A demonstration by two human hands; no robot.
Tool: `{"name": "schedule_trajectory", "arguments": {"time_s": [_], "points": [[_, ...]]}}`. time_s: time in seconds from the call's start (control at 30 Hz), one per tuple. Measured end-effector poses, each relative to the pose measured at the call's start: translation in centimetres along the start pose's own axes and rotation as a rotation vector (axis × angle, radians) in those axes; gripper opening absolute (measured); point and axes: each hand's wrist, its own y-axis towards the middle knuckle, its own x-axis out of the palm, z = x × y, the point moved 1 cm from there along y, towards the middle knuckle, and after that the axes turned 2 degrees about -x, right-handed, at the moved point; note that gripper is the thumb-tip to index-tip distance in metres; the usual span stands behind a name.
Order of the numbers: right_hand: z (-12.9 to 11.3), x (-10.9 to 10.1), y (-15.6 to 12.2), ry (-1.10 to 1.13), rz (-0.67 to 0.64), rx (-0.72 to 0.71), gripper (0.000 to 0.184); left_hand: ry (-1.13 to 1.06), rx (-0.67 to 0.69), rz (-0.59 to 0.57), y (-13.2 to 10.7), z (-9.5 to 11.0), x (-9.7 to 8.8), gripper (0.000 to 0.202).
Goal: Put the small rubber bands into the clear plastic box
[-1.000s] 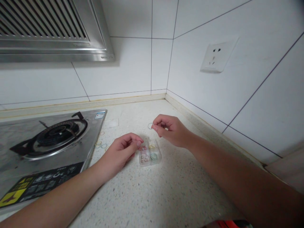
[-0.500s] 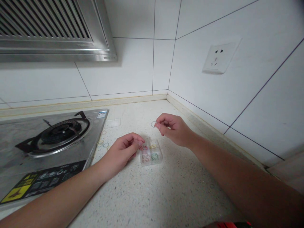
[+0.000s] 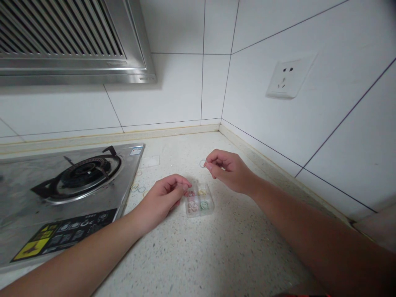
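One ring (image 3: 200, 164) stays pinched in right fingers (image 3: 216, 156); left fingers (image 3: 177, 179), grip unclear, remain by the box (image 3: 198, 213); view shifted.

Hood (image 3: 136, 45): steel, slatted, at my upper left, above the stove (image 3: 18, 227).
Burner (image 3: 88, 173): round and black, set in the stove's steel top on my left.
Stickers: a small blue-and-white label (image 3: 136, 151) at the stove's far right corner; a larger black-and-yellow panel (image 3: 77, 231) nearer me.
Tiles (image 3: 173, 99): white, dark-jointed, meeting in a corner ahead of me.
Socket (image 3: 287, 78): white, on the wall to my right.
Counter (image 3: 192, 260): pale, speckled.
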Motion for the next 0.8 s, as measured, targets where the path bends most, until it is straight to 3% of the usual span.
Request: {"name": "schedule_trajectory", "arguments": {"time_s": [0.8], "points": [[-0.11,-0.07,-0.03,0.0,0.022,-0.027,0.016,-0.015,0.006,0.008,0.07,-0.07,-0.05,0.03]]}}
